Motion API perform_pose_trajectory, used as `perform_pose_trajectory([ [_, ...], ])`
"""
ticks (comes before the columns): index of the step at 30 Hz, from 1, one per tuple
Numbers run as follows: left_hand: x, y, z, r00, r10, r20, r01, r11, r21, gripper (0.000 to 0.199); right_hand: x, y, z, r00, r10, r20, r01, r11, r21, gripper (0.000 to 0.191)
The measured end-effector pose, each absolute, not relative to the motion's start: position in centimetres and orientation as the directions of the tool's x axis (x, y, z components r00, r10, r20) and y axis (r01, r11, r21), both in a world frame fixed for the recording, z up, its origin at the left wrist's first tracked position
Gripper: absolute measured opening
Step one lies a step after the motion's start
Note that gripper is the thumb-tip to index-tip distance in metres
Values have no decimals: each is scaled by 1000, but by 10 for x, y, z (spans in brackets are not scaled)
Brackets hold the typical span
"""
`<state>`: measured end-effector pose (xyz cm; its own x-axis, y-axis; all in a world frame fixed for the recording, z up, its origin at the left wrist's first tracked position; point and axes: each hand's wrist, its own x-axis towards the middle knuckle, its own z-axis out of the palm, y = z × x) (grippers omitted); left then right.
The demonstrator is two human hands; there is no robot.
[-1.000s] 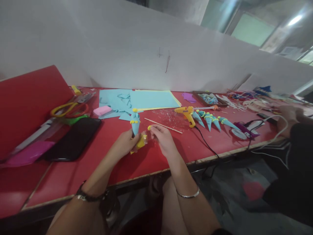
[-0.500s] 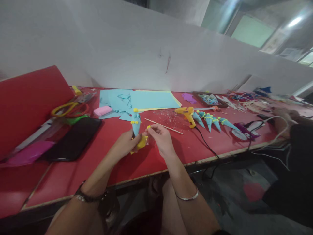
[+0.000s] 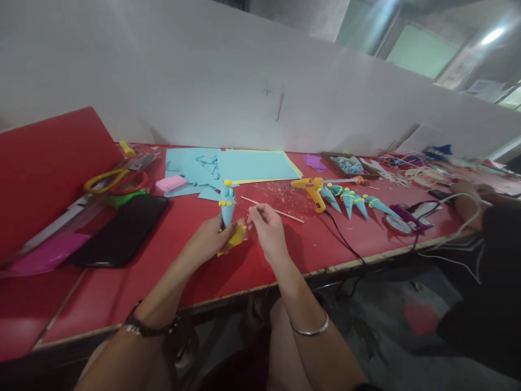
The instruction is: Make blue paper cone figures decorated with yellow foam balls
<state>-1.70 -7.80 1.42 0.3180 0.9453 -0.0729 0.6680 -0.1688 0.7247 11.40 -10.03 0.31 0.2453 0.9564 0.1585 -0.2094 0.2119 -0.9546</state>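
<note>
My left hand (image 3: 211,237) holds a blue paper cone (image 3: 228,213) upright, its point down, with small yellow balls around its upper part and one on top. A yellow packet (image 3: 237,235) is also held in the left hand, below the cone. Just right of the packet is my right hand (image 3: 266,228), thumb and fingertips pinched together. Whatever is between those fingertips is too small to make out. Behind the hands a thin wooden stick (image 3: 280,211) lies on the red table (image 3: 244,277).
A yellow glue gun (image 3: 311,191) lies right of the stick, beside several decorated blue cones (image 3: 349,203). Blue paper sheets (image 3: 256,165) are at the back. Left are a black phone (image 3: 122,231) and scissors (image 3: 106,181). Another person's hand (image 3: 468,203) is far right.
The yellow ball seen at my right fingertips is no longer visible there. My right fingers have shifted slightly up and to the right. The left hand still holds the cone, almost unmoved.
</note>
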Motion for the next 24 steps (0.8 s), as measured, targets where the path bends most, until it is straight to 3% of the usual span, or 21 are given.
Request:
perform_pose_trajectory([
  [14, -17, -79, 13, 326, 944, -42, 573, -163, 803, 24, 113, -100, 3, 188, 980, 66, -344, 129, -930, 16],
  [19, -14, -79, 16, 311, 949, -59, 342, -53, 938, 24, 111, -101, 2, 201, 974, 109, -197, 149, -969, 18],
  [24, -12, -81, 22, 253, 967, -29, 117, -1, 993, 26, 111, -102, 0, 177, 922, 344, 116, 327, -938, 23],
])
